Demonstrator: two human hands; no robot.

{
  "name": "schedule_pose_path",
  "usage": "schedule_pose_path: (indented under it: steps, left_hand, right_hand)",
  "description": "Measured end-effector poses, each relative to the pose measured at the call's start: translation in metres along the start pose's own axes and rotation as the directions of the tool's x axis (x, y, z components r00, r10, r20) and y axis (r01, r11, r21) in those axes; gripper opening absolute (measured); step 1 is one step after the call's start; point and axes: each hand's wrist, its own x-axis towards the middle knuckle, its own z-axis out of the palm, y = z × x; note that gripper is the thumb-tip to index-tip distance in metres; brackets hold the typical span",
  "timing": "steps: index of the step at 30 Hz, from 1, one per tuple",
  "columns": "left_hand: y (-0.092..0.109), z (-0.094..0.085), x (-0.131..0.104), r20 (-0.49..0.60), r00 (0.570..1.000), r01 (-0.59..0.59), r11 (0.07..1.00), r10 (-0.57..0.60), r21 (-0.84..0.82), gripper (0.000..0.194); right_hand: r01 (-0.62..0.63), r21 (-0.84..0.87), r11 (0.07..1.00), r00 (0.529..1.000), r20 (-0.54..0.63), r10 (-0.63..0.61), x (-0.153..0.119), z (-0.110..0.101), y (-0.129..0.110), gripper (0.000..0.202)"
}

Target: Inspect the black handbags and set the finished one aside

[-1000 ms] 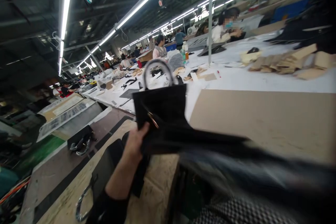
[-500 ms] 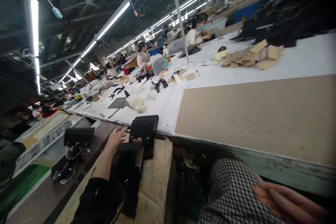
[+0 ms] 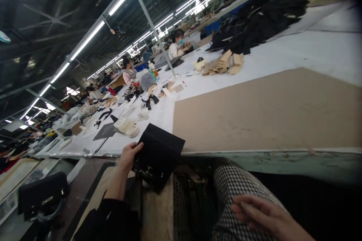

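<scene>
A black bag (image 3: 161, 150) with gold-coloured metal fittings is tilted in the air at the table's front edge. My left hand (image 3: 130, 155) grips its left side, thumb on top. Over my checked trouser leg is my right hand (image 3: 254, 211), its fingers bent and close together; whether anything small lies between them is hidden. Another black bag (image 3: 42, 196) with metal fittings rests at the lower left.
The white table (image 3: 158, 116) bears a large beige sheet (image 3: 254, 113), a cream-coloured roll (image 3: 127, 127), beige pieces (image 3: 223, 64) and a dark fabric pile (image 3: 249, 26). Two people sit beyond. A wooden surface (image 3: 158, 211) lies below the held bag.
My left hand has taken hold of a black bag and lifted it up and right. My right hand stays over my leg. The view has turned to the right.
</scene>
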Motion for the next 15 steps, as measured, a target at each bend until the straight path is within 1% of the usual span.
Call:
schedule_pose_path:
  steps: [1,2,3,4,5,6,7,8,9,10,11,12,13,15]
  left_hand:
    - [0.008,0.01,-0.002,0.039,0.999,-0.035,0.998,0.037,-0.056,0.04]
    - [0.017,0.021,-0.006,0.072,0.994,-0.067,0.991,0.076,-0.112,0.046]
    - [0.025,0.032,-0.01,0.102,0.988,-0.095,0.982,0.112,-0.162,0.051]
    - [0.032,0.044,-0.015,0.128,0.982,-0.112,0.97,0.142,-0.217,0.054]
    - [0.038,0.056,-0.02,0.145,0.976,-0.119,0.952,0.165,-0.282,0.054]
    - [0.041,0.068,-0.027,0.159,0.972,-0.106,0.928,0.172,-0.356,0.052]
    - [0.042,0.079,-0.033,0.175,0.972,-0.068,0.898,0.158,-0.435,0.048]
    - [0.04,0.091,-0.04,0.205,0.97,-0.008,0.861,0.13,-0.508,0.043]
    - [0.036,0.102,-0.047,0.255,0.963,0.073,0.821,0.09,-0.567,0.039]
    - [0.03,0.113,-0.055,0.327,0.944,0.168,0.783,0.048,-0.599,0.035]
    - [0.022,0.125,-0.063,0.415,0.91,0.264,0.754,0.013,-0.601,0.032]
    - [0.013,0.137,-0.071,0.502,0.864,0.354,0.729,-0.016,-0.586,0.031]
    - [0.003,0.149,-0.08,0.577,0.816,0.429,0.707,-0.036,-0.563,0.031]
    - [-0.017,0.174,-0.1,0.676,0.734,0.531,0.675,-0.064,-0.512,0.039]
  right_hand:
    - [0.07,-0.077,0.995,0.997,0.046,-0.067,0.0,0.008,-0.008,0.051]
    - [0.16,-0.152,0.975,0.987,0.056,-0.153,0.001,0.014,-0.016,0.05]
    - [0.258,-0.231,0.938,0.966,0.05,-0.253,0.003,0.018,-0.024,0.049]
    - [0.347,-0.313,0.884,0.932,0.007,-0.363,0.004,0.021,-0.032,0.049]
    - [0.409,-0.381,0.829,0.889,-0.038,-0.456,0.005,0.021,-0.04,0.051]
    - [0.452,-0.421,0.787,0.848,-0.071,-0.525,0.004,0.02,-0.048,0.052]
    - [0.49,-0.423,0.762,0.816,-0.085,-0.572,0.002,0.018,-0.055,0.054]
    - [0.532,-0.388,0.753,0.798,-0.069,-0.599,-0.004,0.015,-0.062,0.054]
    - [0.574,-0.318,0.755,0.79,-0.029,-0.613,-0.011,0.013,-0.068,0.054]
    - [0.614,-0.229,0.755,0.779,0.026,-0.626,-0.02,0.011,-0.074,0.055]
    - [0.644,-0.137,0.752,0.764,0.08,-0.64,-0.03,0.011,-0.077,0.058]
    - [0.661,-0.06,0.748,0.749,0.123,-0.651,-0.04,0.011,-0.08,0.063]
    - [0.667,-0.005,0.745,0.738,0.146,-0.659,-0.049,0.012,-0.081,0.068]
    - [0.672,0.045,0.739,0.73,0.128,-0.671,-0.061,0.014,-0.08,0.074]
